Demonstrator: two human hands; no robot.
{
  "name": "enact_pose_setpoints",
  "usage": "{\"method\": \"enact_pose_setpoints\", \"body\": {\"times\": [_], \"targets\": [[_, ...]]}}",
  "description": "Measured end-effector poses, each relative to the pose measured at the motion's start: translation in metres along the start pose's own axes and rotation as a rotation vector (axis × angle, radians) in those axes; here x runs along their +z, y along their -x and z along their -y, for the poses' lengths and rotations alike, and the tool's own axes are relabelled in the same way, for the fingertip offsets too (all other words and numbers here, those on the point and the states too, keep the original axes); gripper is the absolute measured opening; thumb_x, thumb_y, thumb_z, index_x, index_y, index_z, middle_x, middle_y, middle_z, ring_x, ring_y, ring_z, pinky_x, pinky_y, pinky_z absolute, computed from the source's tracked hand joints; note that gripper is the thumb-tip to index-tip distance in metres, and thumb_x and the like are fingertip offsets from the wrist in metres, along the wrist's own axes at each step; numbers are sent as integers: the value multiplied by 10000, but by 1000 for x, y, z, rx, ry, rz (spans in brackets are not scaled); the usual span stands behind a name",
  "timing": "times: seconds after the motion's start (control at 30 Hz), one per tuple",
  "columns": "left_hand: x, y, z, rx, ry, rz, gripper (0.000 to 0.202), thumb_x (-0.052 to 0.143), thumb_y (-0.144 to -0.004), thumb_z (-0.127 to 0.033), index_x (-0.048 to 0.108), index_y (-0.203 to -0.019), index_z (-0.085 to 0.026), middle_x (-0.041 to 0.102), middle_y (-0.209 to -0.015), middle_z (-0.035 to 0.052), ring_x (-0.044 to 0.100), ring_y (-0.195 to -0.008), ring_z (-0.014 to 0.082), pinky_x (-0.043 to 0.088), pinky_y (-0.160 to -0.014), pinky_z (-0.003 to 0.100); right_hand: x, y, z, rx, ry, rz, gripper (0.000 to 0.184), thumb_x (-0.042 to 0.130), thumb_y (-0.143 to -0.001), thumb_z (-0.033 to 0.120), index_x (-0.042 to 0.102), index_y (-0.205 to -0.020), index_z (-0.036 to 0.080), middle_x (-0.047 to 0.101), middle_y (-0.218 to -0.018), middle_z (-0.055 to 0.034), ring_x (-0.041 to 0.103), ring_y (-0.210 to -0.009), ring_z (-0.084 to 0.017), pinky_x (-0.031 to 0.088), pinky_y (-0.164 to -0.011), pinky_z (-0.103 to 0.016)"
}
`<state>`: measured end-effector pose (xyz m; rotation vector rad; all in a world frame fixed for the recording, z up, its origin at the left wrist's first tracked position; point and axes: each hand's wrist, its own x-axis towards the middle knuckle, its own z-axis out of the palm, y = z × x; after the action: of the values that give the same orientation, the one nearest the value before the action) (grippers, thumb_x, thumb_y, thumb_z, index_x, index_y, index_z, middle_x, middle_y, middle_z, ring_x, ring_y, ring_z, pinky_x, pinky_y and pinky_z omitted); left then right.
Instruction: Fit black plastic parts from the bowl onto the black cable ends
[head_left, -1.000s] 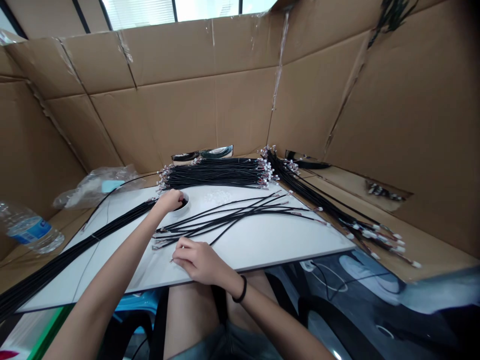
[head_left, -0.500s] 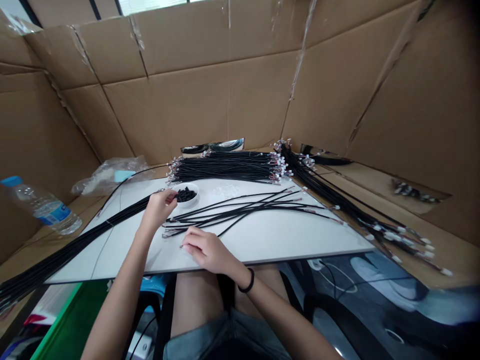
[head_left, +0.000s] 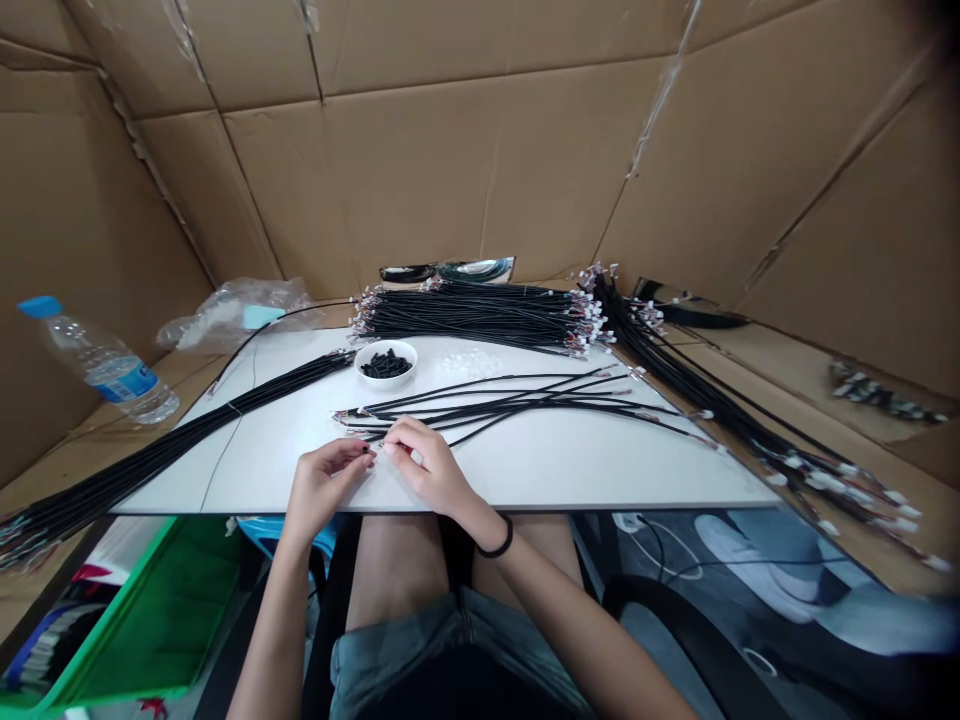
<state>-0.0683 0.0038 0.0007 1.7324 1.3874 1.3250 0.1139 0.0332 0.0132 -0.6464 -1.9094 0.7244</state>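
Head camera view, looking down over a white board (head_left: 570,470) walled in by brown cardboard. At far left a plastic water bottle (head_left: 97,362) lies tilted on the cardboard, with a crumpled clear bag (head_left: 236,312) behind it. A long bundle of black cables (head_left: 187,440) runs diagonally from the near left corner up towards a small white bowl (head_left: 385,362) of short black pieces. Below the board's left edge sits a green tray (head_left: 150,620). Near the front edge, at centre, the person's two hands meet. The left hand (head_left: 322,485) is curled, thumb and forefinger pinched together on what appears to be a small black piece (head_left: 367,452). Just to its right, fingertips almost touching it, the right hand (head_left: 427,470) is curled palm down, pinching the near left end of one of the loose black cables (head_left: 510,405). These cables lie fanned flat on the board, their long axis running left to right, left ends gathered at the hands and right ends spreading well away. The held cable end thus lies immediately right of the left fingertips, under the right hand. Behind, a neat stack of cables (head_left: 480,312) lies crosswise, and another pile (head_left: 720,410) trails down the right side.
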Motion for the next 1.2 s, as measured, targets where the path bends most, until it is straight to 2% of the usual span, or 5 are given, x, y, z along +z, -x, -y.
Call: {"method": "enact_pose_setpoints", "body": {"times": [0.2, 0.43, 0.77, 1.0, 1.2], "targets": [[0, 4, -7, -42, 96, 29, 211, 756, -742, -334, 754, -834, -144, 783, -827, 84, 739, -775, 228, 608, -709, 302, 2, 1, 3, -3, 24, 1, 187, 447, -927, 173, 532, -761, 187, 521, -788, -16, 506, -732, -149, 397, -693, -267], [0, 5, -5, -9, 116, 24, 159, 741, -760, -295, 786, -846, -168, 781, -880, 84, 721, -828, 234, 592, -743, 305, 1, 2, 3, -15, 53, 66, 178, 456, -927, 181, 567, -789, 184, 554, -820, -25, 524, -752, -154, 411, -709, -271], [0, 5, -6, 13, 98, -12, 130, 753, -750, -280, 789, -822, -178, 784, -855, 73, 723, -807, 227, 591, -719, 286, 2, 2, 3, -31, 96, 75, 183, 449, -923, 166, 575, -792, 186, 559, -827, -26, 528, -753, -154, 418, -703, -266], [1, 5, -3, 16, 80, -40, 180, 760, -755, -287, 763, -855, -137, 780, -858, 79, 729, -789, 203, 602, -732, 330, 2, 2, 4, -40, 106, 85, 182, 449, -918, 152, 570, -786, 186, 556, -823, -24, 527, -741, -149, 415, -695, -260], [-1, 5, -5, 50, 62, -47, 146, 746, -754, -271, 783, -845, -163, 785, -883, 82, 728, -835, 234, 589, -765, 337, 1, 2, 4, -32, 108, 101, 184, 453, -909, 142, 559, -766, 188, 542, -807, -16, 515, -723, -144, 407, -685, -253]]}}
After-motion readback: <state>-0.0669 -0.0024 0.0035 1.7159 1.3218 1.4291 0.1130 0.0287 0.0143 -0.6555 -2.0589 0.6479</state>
